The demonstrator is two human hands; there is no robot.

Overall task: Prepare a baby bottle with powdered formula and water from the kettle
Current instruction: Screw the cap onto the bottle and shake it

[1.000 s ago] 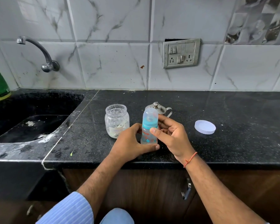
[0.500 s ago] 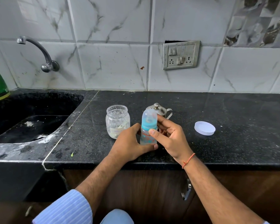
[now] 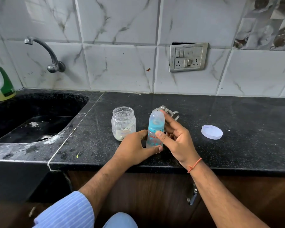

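Black granite counter (image 3: 237, 116), marble-tiled wall (image 3: 122, 68), sink (image 3: 31, 119)

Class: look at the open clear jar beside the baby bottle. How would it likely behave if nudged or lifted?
The jar looks squat and wide, so probably slides rather than tips. Only a little powder sits inside, so likely light. With no lid on, tilting could spill.

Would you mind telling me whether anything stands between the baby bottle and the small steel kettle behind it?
Only the right hand: its fingers lie between the clear baby bottle with the teal collar and the small steel kettle. The left hand holds the bottle's base. The clear plastic jar stands off to the side.
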